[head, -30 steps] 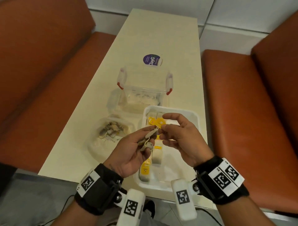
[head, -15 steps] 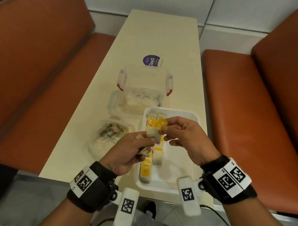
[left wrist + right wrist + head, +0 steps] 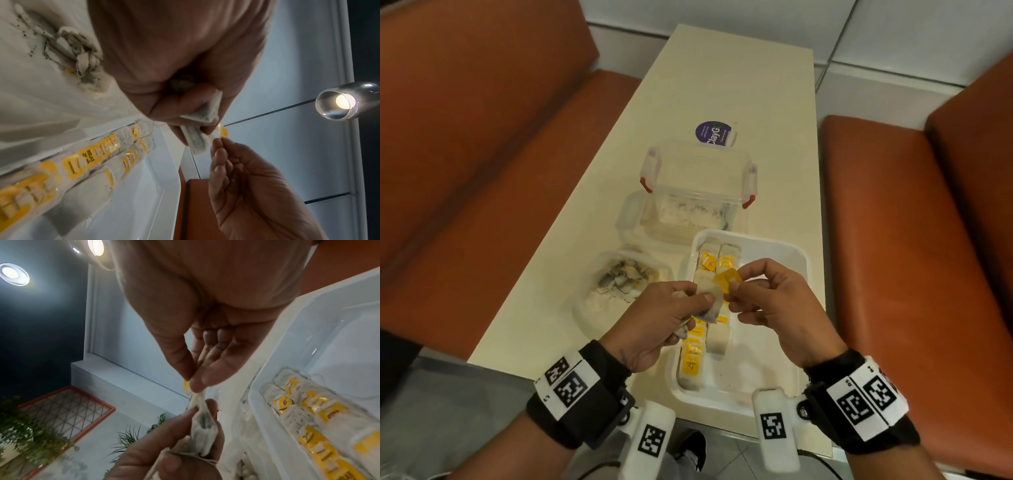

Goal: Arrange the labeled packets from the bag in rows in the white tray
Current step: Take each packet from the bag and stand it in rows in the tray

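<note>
- Head view is showing both hands meeting just above the white tray [image 3: 803,260], over its left-hand rows.
- The left hand [image 3: 654,318] is gripping a tea bag [image 3: 709,298] between thumb and curled fingers, and at least one more bag seems to be bunched in the palm.
- The right hand [image 3: 774,301] is pinching the bag's yellow label [image 3: 729,279] between thumb and forefinger, its other fingers loosely curled.
- Two rows of tea bags [image 3: 717,339] with yellow tags are already lying along the tray's left side; its right half is showing bare white floor.
- The clear plastic bag [image 3: 619,284] of loose tea bags is sitting just left of the tray; a lidded clear container [image 3: 698,181] is standing behind the tray.
- Risk, as I judge it: the label is hanging on a thin string, so pulling too hard could be tearing it off or ripping the paper bag.
- The spare bags in the left palm could be slipping out and landing across the tray's tidy rows.
- Left wrist view is revealing the print on the tray's labels and the fine string [image 3: 156,124], which the head view is not resolving.
- Right wrist view is showing the dark tea inside the held bag and the pinch from underneath.
</note>
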`<state>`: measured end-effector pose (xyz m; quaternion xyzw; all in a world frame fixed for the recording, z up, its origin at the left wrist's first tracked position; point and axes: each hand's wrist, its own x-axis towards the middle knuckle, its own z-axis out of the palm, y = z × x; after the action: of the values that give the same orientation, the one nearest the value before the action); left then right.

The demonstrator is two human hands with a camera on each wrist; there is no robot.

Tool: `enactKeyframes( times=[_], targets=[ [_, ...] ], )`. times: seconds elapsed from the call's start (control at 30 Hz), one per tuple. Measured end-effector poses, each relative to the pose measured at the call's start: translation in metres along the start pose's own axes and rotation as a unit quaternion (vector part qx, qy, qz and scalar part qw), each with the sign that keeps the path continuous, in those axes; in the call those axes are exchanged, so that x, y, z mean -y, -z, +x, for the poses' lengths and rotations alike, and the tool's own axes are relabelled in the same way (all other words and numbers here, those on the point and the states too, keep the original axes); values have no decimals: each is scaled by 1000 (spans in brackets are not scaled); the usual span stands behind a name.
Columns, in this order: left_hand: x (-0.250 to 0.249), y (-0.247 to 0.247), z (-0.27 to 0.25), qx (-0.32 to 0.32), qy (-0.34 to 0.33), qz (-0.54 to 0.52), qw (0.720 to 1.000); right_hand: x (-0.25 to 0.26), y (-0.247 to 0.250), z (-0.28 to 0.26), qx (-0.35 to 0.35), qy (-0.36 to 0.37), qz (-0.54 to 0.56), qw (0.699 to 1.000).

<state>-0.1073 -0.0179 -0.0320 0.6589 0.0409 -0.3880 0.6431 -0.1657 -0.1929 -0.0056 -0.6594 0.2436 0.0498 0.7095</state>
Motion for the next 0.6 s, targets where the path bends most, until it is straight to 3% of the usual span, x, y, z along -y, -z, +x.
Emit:
enactKeyframes(
  times=[0.13, 0.6],
  targets=[
    [1, -4, -3, -8, -30, -1, 1000, -4, -2, -5, 3, -30, 36, 999],
    [4, -19, -8, 23, -36, -19, 999, -26, -6, -12, -49, 7, 8, 999]
  ],
)
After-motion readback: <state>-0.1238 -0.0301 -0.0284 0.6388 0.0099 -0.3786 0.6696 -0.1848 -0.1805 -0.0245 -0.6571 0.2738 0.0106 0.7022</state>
